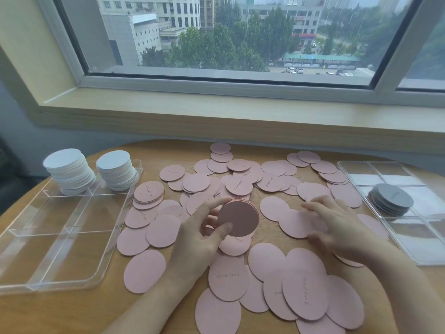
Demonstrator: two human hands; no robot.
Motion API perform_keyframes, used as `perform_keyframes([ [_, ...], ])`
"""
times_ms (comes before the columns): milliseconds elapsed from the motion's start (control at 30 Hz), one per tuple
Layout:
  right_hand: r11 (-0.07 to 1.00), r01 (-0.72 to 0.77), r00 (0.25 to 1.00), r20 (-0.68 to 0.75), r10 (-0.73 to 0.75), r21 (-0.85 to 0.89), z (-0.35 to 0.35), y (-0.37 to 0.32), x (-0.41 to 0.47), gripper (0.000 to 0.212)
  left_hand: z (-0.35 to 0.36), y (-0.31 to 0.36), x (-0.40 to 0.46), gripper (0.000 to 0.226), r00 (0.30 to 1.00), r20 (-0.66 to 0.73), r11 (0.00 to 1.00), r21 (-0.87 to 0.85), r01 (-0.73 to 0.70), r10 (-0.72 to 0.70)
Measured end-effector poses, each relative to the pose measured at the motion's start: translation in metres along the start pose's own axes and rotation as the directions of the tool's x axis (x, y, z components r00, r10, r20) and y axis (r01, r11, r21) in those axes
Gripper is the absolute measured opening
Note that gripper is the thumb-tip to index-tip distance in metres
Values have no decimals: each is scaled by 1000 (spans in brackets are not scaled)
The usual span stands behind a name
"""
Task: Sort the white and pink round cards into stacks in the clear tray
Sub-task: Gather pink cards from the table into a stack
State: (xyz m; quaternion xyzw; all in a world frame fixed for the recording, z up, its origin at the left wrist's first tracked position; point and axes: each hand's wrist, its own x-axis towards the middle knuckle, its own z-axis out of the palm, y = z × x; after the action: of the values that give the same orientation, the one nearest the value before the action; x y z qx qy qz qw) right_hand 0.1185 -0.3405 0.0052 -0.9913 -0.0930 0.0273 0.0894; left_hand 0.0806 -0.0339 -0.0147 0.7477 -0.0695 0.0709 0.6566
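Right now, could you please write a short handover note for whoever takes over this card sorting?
Left hand: holds a pink stack upright above the table, thumb in front.
Right hand: open, fingers resting on a loose pink card.
Done: two white stacks stand in the far compartments of the clear tray.
Left: loose pink cards cover the table; gather them and place them in the tray's other compartments, which hold nothing yet.

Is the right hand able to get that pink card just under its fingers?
Probably yes: the right hand hovers open right over a loose pink card, nothing lying on top of it.
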Motion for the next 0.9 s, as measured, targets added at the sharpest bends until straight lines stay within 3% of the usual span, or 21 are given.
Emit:
perform_keyframes([
  [200,999,-17,999,40,15,50,-1,0,2,65,2,2,-1,57,1000,13,1000,9,1,-1],
  [433,985,-61,998,-1,62,164,-4,3,2,78,2,3,-2,56,1000,21,1000,18,1,-1],
  [600,946,-33,993,-93,66,322,-11,3,-1,44,2,5,-2,57,1000,17,1000,13,-2,1],
  [733,930,-47,980,-164,114,364,-26,7,-7,34,2,6,-3,58,1000,7,1000,3,-12,12],
  [900,867,37,960,-257,106,496,-37,-4,-15,25,2,7,-3,58,1000,12,1000,-7,-17,17],
])
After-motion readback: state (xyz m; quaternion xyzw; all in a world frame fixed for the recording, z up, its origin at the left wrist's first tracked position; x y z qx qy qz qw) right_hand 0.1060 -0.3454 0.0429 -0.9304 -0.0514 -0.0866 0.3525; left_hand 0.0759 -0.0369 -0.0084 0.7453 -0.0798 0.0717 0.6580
